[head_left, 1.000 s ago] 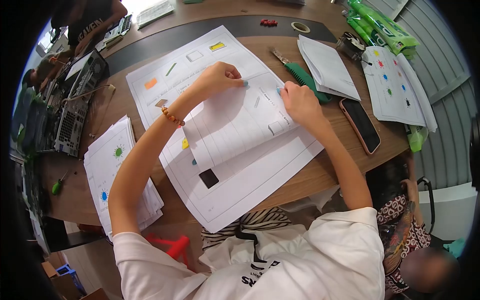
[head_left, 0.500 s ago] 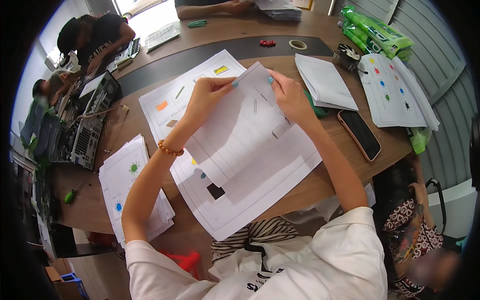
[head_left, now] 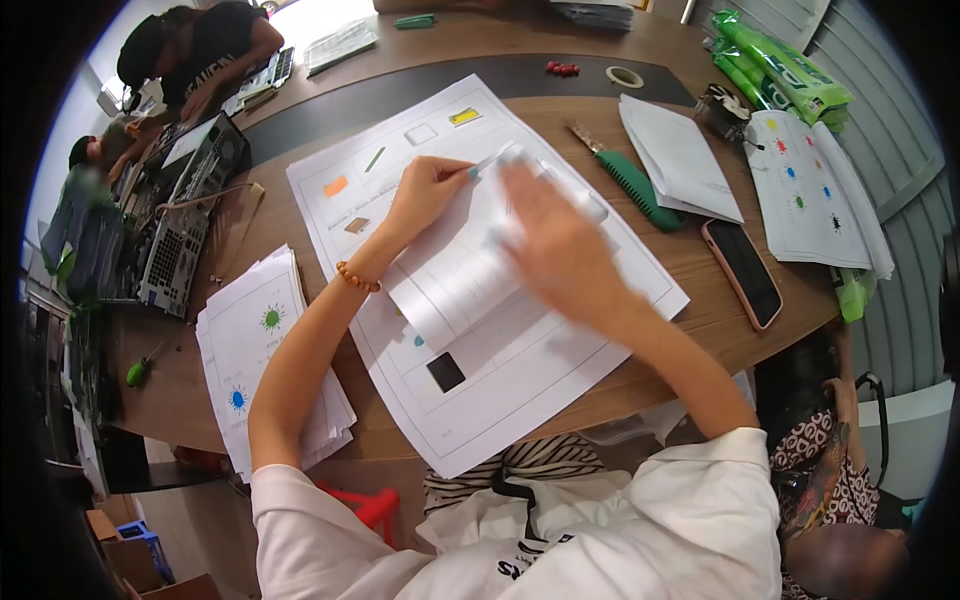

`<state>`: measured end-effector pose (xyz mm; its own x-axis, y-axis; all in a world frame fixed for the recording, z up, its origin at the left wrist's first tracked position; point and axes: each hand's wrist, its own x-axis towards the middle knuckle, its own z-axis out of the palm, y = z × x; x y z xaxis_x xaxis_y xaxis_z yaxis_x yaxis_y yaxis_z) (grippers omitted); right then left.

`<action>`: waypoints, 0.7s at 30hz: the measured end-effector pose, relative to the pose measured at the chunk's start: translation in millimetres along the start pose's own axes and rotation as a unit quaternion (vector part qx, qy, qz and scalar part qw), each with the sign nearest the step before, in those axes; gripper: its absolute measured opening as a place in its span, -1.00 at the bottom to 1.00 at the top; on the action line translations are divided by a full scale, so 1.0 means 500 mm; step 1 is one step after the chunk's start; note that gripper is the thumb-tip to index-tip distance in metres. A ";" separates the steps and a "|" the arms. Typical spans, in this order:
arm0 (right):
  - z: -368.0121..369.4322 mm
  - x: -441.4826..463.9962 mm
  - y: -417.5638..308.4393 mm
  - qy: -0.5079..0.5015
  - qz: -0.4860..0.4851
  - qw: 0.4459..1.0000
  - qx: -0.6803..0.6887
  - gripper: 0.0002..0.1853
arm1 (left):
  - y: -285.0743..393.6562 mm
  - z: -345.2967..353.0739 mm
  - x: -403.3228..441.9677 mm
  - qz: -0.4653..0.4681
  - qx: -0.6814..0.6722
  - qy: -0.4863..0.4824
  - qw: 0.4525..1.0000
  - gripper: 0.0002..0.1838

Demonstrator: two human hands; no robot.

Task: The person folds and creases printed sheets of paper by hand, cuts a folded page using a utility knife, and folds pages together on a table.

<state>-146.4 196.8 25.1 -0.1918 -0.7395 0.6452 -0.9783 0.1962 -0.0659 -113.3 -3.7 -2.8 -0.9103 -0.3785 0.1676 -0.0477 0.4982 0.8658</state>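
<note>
Left fingers (head_left: pixel 459 168) — at far edge of curled sheet (head_left: pixel 455 285)

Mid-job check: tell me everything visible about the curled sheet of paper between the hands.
The curled sheet looks like thin white paper with faint ruled lines. It bends over in a rounded curve above the printed paper, its lower end near a black square. The left hand pinches its upper edge. The right hand, blurred, covers part of its right side; whether it touches the sheet cannot be told.
</note>
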 end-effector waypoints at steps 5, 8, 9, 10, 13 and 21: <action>0.016 -0.072 -0.065 -0.238 -0.074 0.963 0.106 -0.23 | 0.010 0.004 -0.007 0.022 0.001 0.024 0.999 -0.75; 0.003 -0.075 -0.125 -0.316 -0.110 0.934 0.123 -0.24 | 0.014 0.008 -0.007 0.017 0.002 0.036 0.999 -0.76; -0.002 -0.083 -0.145 -0.301 -0.128 0.931 0.160 -0.24 | 0.009 0.011 -0.009 0.018 -0.002 0.043 0.999 -0.76; -0.004 -0.086 -0.154 -0.284 -0.147 0.927 0.195 -0.25 | 0.005 0.011 -0.008 0.018 -0.003 0.042 0.999 -0.76; -0.010 -0.086 -0.114 -0.318 -0.131 0.912 0.223 -0.25 | -0.005 0.015 -0.003 0.051 0.009 0.053 0.997 -0.77; -0.053 -0.111 0.107 -0.305 -0.001 0.952 0.025 -0.30 | -0.002 0.024 -0.010 0.095 0.006 0.096 0.991 -0.78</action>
<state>-185.9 265.5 6.1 -0.1854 -0.9790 0.0853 -0.9782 0.1756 -0.1107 -113.8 7.1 -10.3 -0.8087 -0.4181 0.4138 0.1102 0.5833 0.8048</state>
